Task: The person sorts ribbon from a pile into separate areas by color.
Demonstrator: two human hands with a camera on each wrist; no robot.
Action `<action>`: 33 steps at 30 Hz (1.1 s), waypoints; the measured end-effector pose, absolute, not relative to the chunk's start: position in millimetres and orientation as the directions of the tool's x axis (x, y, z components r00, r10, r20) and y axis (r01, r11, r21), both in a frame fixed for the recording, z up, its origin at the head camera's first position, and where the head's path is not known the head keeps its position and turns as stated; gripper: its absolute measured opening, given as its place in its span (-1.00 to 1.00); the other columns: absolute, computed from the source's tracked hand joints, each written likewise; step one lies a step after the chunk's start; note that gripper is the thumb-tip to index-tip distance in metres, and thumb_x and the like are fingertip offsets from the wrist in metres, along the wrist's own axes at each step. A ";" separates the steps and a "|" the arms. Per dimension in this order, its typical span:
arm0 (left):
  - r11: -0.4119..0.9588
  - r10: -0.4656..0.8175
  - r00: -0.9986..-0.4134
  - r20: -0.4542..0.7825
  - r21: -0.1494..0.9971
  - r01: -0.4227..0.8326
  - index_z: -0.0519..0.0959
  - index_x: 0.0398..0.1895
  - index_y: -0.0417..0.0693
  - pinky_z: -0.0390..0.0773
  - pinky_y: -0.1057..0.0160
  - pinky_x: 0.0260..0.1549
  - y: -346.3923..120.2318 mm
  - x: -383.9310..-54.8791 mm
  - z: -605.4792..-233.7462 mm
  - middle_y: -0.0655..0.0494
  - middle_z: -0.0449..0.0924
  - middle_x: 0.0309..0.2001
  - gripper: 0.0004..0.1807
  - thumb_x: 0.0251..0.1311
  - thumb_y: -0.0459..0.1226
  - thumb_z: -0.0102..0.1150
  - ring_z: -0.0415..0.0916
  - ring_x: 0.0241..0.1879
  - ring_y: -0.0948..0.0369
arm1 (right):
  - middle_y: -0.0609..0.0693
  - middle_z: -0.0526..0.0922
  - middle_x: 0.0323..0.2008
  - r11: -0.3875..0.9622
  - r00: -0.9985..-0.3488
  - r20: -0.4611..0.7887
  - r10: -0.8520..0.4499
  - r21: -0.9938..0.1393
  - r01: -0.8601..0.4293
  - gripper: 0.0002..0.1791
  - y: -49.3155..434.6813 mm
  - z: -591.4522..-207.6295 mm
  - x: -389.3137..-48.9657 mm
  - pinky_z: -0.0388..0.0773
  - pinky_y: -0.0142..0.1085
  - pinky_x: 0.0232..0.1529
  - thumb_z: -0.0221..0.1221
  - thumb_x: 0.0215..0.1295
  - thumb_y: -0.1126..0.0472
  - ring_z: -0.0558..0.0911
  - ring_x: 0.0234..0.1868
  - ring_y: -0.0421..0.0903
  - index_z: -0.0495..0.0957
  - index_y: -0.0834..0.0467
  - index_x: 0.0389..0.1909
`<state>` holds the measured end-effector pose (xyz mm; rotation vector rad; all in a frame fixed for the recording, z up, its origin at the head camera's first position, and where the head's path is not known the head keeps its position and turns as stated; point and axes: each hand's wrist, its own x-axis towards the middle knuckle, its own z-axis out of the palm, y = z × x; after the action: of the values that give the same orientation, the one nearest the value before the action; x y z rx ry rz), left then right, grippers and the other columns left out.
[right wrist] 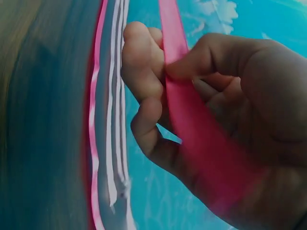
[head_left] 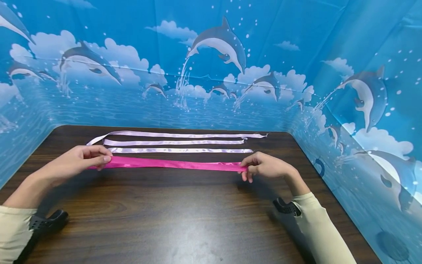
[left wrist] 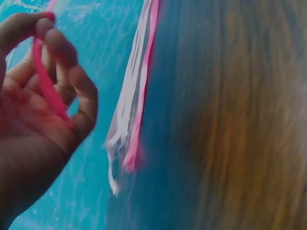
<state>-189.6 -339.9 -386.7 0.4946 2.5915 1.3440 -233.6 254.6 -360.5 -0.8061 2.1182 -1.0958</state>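
Observation:
A pink satin ribbon (head_left: pixel 171 163) stretches nearly level between my two hands. At its left end, my left hand (head_left: pixel 79 159) pinches it between thumb and fingers, and a tail of it hangs across the palm in the left wrist view. My right hand (head_left: pixel 265 165) pinches the other end; in the right wrist view the ribbon's loose end (right wrist: pixel 211 158) runs down over the palm. Both wrist views show another pink strip (right wrist: pixel 93 105) lying on the table alongside the pale ribbons (right wrist: pixel 117 96). In the head view the held ribbon mostly covers that strip.
Three pale lilac ribbons, the nearest one (head_left: pixel 181 150) among them, lie in roughly parallel rows behind the pink. They rest on a dark wood-grain table (head_left: pixel 158 212). A blue dolphin-print cloth (head_left: pixel 184 99) rises along the table's back and sides.

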 end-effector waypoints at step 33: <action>0.844 0.296 -0.934 -0.201 0.512 0.157 0.59 -0.10 -0.22 0.47 0.15 -0.46 -349.2 -193.9 -387.8 0.11 0.53 -0.38 -0.66 0.40 -0.08 0.26 0.50 -0.43 0.15 | 0.10 0.64 -0.55 0.838 -0.811 -0.409 -0.418 -0.519 -0.170 -0.72 294.0 -383.6 -252.2 0.58 -0.12 -0.41 0.14 0.49 0.23 0.57 -0.56 -0.08 0.65 0.30 -0.39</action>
<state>-193.9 -349.2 -387.8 0.3445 2.7501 0.7301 -252.2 294.0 -383.6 -0.4310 2.4937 -0.6393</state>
